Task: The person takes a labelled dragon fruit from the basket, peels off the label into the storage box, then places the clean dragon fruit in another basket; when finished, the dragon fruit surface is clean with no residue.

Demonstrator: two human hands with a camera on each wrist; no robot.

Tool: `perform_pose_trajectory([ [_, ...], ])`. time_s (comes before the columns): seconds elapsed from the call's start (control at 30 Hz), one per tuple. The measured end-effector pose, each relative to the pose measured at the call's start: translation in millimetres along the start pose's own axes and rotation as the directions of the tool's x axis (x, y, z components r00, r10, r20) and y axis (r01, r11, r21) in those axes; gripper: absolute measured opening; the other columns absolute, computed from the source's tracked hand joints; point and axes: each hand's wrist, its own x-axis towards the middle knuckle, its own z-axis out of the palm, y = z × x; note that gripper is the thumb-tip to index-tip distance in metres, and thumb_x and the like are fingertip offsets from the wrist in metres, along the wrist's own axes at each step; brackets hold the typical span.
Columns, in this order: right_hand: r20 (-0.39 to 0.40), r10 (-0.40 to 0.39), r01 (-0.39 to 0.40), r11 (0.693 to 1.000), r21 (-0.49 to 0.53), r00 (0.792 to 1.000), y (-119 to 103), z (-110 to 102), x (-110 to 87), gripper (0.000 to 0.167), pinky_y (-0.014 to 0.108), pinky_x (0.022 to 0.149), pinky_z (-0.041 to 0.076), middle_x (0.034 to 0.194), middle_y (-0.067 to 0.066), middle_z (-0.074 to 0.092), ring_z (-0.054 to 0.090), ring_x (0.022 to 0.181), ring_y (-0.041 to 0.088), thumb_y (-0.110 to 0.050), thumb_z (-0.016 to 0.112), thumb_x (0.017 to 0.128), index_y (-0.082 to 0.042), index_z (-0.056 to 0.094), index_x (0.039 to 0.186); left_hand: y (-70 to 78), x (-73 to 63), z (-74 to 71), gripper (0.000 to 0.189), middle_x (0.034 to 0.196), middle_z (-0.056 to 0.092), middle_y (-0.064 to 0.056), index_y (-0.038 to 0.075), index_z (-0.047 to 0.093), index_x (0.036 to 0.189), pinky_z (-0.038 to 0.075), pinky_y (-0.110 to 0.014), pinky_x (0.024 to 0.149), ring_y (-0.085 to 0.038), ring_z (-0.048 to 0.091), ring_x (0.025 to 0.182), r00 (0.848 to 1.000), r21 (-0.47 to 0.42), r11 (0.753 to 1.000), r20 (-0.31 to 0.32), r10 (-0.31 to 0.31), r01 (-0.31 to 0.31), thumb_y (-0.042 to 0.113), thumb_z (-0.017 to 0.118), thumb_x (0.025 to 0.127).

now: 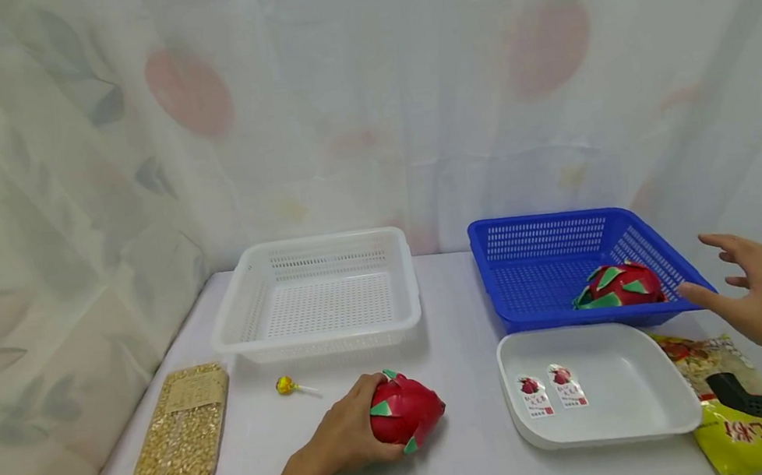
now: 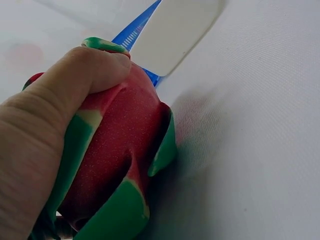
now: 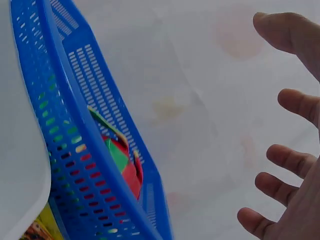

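A red dragon fruit with green scales [image 1: 410, 413] is gripped by my left hand [image 1: 353, 427] over the front middle of the table. In the left wrist view the thumb [image 2: 100, 70] presses on the fruit's red skin [image 2: 120, 135]. My right hand [image 1: 754, 293] hangs in the air at the right end of the blue basket [image 1: 532, 322], its fingers spread and holding nothing. Inside that basket lies a second dragon fruit [image 1: 623, 287], partly seen through the slotted wall in the right wrist view.
A white basket [image 1: 318, 342] stands at back left. Nearer lie a bag of yellow kernels [image 1: 178, 441] and a yellow lollipop [image 1: 286, 385]. A white tray [image 1: 618, 398] with two stickers [image 1: 550, 391] stands before the blue basket, beside yellow packets [image 1: 731, 433]. Curtains hang behind.
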Motion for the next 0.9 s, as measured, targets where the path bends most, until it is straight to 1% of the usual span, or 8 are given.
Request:
perform_pose_trajectory([
  [0.07, -0.015, 0.029, -0.029, 1.000, -0.009, 0.999, 10.0, 2.3, 0.8, 0.081, 0.074, 0.096, 0.020, 0.156, 0.023, 0.011, 0.016, 0.133, 0.054, -0.025, 0.070, 0.085, -0.012, 0.026, 0.153, -0.1, -0.3, 0.3, 0.093, 0.118, 0.050, 0.007, 0.017, 0.040, 0.134, 0.052, -0.026, 0.067, -0.018, 0.054, 0.102, 1.000, 0.005, 1.000, 0.000, 0.000, 0.000, 0.044, 0.088, 0.059],
  [0.2, -0.009, 0.055, -0.055, 0.998, 0.000, 0.998, 26.4, 5.4, 2.8, 0.081, 0.074, 0.096, 0.017, 0.156, 0.023, 0.008, 0.012, 0.134, 0.055, -0.027, 0.068, 0.086, -0.011, 0.025, 0.153, -0.5, -0.3, 0.5, 0.094, 0.118, 0.050, 0.007, 0.016, 0.040, 0.134, 0.052, -0.026, 0.067, -0.018, 0.054, 0.102, 1.000, 0.006, 1.000, -0.004, 0.004, -0.004, 0.044, 0.088, 0.058],
  [0.27, 0.006, 0.070, -0.070, 0.998, -0.006, 0.998, 32.9, 7.5, 4.0, 0.083, 0.075, 0.096, 0.017, 0.156, 0.024, 0.006, 0.010, 0.135, 0.055, -0.028, 0.069, 0.086, -0.009, 0.023, 0.153, -0.5, -0.2, 0.5, 0.094, 0.118, 0.049, 0.007, 0.016, 0.040, 0.134, 0.052, -0.026, 0.067, -0.018, 0.054, 0.102, 1.000, 0.006, 1.000, -0.006, 0.007, -0.007, 0.044, 0.088, 0.059],
  [0.3, 0.029, 0.064, -0.064, 0.998, 0.000, 0.998, 34.2, 7.5, 4.6, 0.084, 0.078, 0.092, 0.015, 0.155, 0.027, 0.003, 0.007, 0.133, 0.058, -0.026, 0.068, 0.086, -0.005, 0.021, 0.152, -0.7, -0.3, 0.7, 0.094, 0.118, 0.049, 0.008, 0.016, 0.040, 0.134, 0.052, -0.026, 0.067, -0.018, 0.055, 0.102, 1.000, 0.008, 1.000, -0.007, 0.009, -0.009, 0.044, 0.088, 0.059],
  [0.47, 0.088, 0.103, -0.103, 0.995, -0.004, 0.991, 48.7, 12.7, 6.6, 0.085, 0.080, 0.086, 0.015, 0.155, 0.028, -0.004, 0.000, 0.134, 0.059, -0.029, 0.067, 0.088, 0.000, 0.019, 0.151, -1.2, 0.0, 0.9, 0.093, 0.118, 0.048, 0.009, 0.017, 0.040, 0.134, 0.052, -0.026, 0.067, -0.016, 0.055, 0.101, 1.000, 0.008, 1.000, -0.010, 0.016, -0.015, 0.046, 0.087, 0.059],
  [0.67, 0.164, 0.172, -0.171, 0.985, -0.022, 0.971, 65.2, 14.4, 6.9, 0.089, 0.083, 0.078, 0.015, 0.154, 0.029, -0.012, -0.003, 0.131, 0.063, -0.037, 0.066, 0.088, -0.001, 0.015, 0.152, -1.1, 1.4, 0.4, 0.093, 0.118, 0.048, 0.009, 0.017, 0.039, 0.134, 0.053, -0.026, 0.067, -0.017, 0.054, 0.101, 1.000, 0.002, 1.000, 0.001, 0.011, -0.011, 0.046, 0.087, 0.060],
  [0.77, 0.199, 0.199, -0.197, 0.980, -0.032, 0.959, 72.8, 17.5, 7.9, 0.090, 0.083, 0.078, 0.013, 0.154, 0.028, -0.014, -0.005, 0.130, 0.063, -0.041, 0.065, 0.088, 0.000, 0.016, 0.152, -0.8, 0.9, 0.3, 0.094, 0.119, 0.048, 0.008, 0.017, 0.039, 0.134, 0.053, -0.027, 0.067, -0.018, 0.054, 0.103, 1.000, -0.003, 1.000, 0.010, 0.002, -0.002, 0.044, 0.088, 0.059],
  [0.9, 0.276, 0.206, -0.207, 0.978, -0.023, 0.939, 82.9, 22.6, 10.4, 0.088, 0.082, 0.081, 0.012, 0.152, 0.030, -0.018, -0.009, 0.128, 0.064, -0.043, 0.061, 0.091, 0.009, 0.017, 0.148, -0.4, 0.3, -0.9, 0.094, 0.120, 0.048, 0.007, 0.015, 0.039, 0.135, 0.053, -0.027, 0.067, -0.019, 0.053, 0.104, 1.000, -0.011, 1.000, 0.022, -0.004, 0.004, 0.042, 0.089, 0.060],
])
